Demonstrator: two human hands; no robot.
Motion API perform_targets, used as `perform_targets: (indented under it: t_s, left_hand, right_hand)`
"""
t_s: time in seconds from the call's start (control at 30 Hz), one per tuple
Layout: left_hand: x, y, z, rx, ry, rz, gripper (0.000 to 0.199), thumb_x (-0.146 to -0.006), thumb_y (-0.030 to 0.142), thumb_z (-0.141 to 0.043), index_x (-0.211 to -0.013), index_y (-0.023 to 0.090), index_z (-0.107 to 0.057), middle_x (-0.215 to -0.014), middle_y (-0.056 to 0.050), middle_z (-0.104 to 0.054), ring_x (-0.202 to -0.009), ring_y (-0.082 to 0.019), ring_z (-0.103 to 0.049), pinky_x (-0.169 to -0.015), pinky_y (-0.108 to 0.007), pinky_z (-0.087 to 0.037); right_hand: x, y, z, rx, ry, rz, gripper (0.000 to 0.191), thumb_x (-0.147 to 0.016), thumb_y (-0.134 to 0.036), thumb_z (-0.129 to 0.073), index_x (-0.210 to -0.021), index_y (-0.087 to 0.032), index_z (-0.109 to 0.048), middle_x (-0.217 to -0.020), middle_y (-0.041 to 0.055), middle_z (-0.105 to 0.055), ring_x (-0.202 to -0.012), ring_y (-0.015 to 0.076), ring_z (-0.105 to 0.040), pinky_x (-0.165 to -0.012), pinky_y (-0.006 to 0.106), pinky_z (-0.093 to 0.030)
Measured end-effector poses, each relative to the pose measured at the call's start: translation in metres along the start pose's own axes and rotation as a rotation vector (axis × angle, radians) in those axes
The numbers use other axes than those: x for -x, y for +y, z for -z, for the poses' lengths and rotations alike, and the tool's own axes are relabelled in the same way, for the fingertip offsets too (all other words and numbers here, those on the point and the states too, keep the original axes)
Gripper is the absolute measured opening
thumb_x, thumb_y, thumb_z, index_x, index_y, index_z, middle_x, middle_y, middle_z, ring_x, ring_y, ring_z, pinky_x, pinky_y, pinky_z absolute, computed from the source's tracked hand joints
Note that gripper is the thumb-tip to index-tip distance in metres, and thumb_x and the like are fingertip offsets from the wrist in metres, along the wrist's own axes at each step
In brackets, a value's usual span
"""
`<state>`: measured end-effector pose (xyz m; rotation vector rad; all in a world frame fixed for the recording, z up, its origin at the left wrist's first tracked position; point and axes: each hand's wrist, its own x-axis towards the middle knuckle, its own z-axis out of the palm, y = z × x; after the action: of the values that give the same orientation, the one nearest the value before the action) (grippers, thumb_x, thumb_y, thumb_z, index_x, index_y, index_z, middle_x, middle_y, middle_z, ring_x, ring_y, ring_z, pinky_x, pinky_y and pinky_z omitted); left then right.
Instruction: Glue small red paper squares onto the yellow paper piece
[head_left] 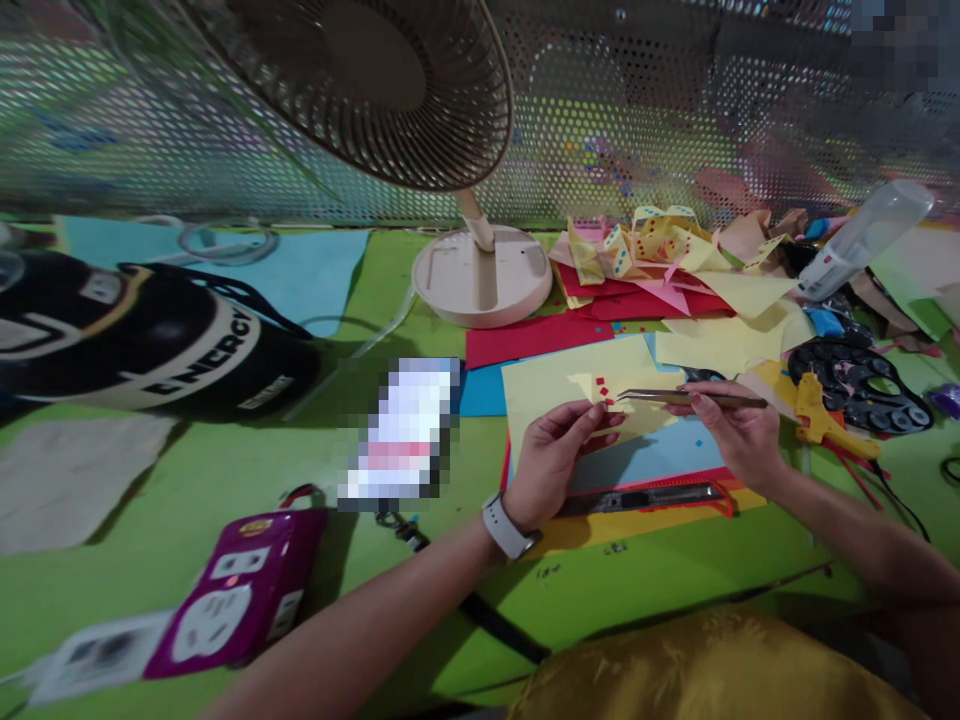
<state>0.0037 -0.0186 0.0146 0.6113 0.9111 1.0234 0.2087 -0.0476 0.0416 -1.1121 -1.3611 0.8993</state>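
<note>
Yellow paper, likely flimsy, is needing edge-holding; beyond the cutter, left fingers are pinching it, right fingers clamping tweezers.

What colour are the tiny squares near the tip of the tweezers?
Red: the tiny squares show best in the head view.

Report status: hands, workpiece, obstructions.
Right hand gripping tweezers, tips near red squares. Left hand pinching small yellow paper. Utility knife lying close to left hand.

I'm looking at a papercraft workspace: tweezers are hovering over yellow paper; a glue gun, cutter and paper scraps are crowding the green table.
</note>
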Motion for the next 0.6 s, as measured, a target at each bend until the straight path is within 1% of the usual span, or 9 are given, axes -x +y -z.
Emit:
perform_targets:
  t_s: [0.1,0.2,0.4,0.47,0.6]
  left_hand:
    - [0.0003,-0.0007,0.0005,0.000,-0.003,0.001,0.028,-0.064,0.036,-0.084,-0.078,0.016,-0.070,-0.077,-0.004,-0.076,-0.084,-0.021,-0.074,-0.072,-0.028,-0.060]
    - [-0.0002,-0.0025,0.0023,-0.024,-0.009,-0.004,0.029,-0.065,0.038,-0.083,-0.080,0.016,-0.070,-0.079,-0.004,-0.076,-0.086,-0.022,-0.074,-0.074,-0.029,-0.060]
    - [-0.0015,-0.0061,0.0053,-0.058,-0.020,-0.013,0.029,-0.067,0.039,-0.081,-0.082,0.017,-0.071,-0.081,-0.005,-0.076,-0.089,-0.024,-0.073,-0.076,-0.033,-0.060]
    - [-0.0014,-0.0063,0.0053,-0.062,-0.026,-0.018,0.029,-0.067,0.039,-0.081,-0.082,0.016,-0.071,-0.081,-0.006,-0.077,-0.089,-0.024,-0.073,-0.076,-0.032,-0.060]
    - [-0.0009,-0.0053,0.0040,-0.060,-0.024,-0.013,0.029,-0.066,0.039,-0.082,-0.081,0.016,-0.071,-0.081,-0.006,-0.077,-0.087,-0.023,-0.073,-0.073,-0.029,-0.060]
  right_hand:
    - [-0.0007,0.0010,-0.0008,0.036,0.046,-0.032,0.016,-0.087,-0.026,-0.064,-0.103,-0.024,-0.065,-0.087,0.0027,-0.076,-0.076,0.0196,-0.075,-0.068,0.031,-0.061]
    - [-0.0012,0.0024,-0.0005,0.114,0.096,-0.045,0.018,-0.086,-0.033,-0.065,-0.102,-0.024,-0.063,-0.080,0.0020,-0.076,-0.074,0.0202,-0.074,-0.067,0.033,-0.061]
    - [-0.0005,0.0039,-0.0006,0.092,0.063,-0.082,0.021,-0.086,-0.036,-0.064,-0.103,-0.024,-0.061,-0.077,0.0016,-0.076,-0.075,0.0206,-0.074,-0.071,0.034,-0.060]
    - [-0.0006,0.0027,-0.0018,0.059,0.063,-0.093,0.021,-0.085,-0.037,-0.065,-0.102,-0.024,-0.060,-0.076,0.0010,-0.075,-0.073,0.0201,-0.074,-0.069,0.033,-0.061]
    - [-0.0009,0.0004,-0.0041,0.017,0.065,-0.081,0.019,-0.085,-0.035,-0.065,-0.099,-0.023,-0.060,-0.082,0.0022,-0.075,-0.068,0.0179,-0.074,-0.063,0.030,-0.060]
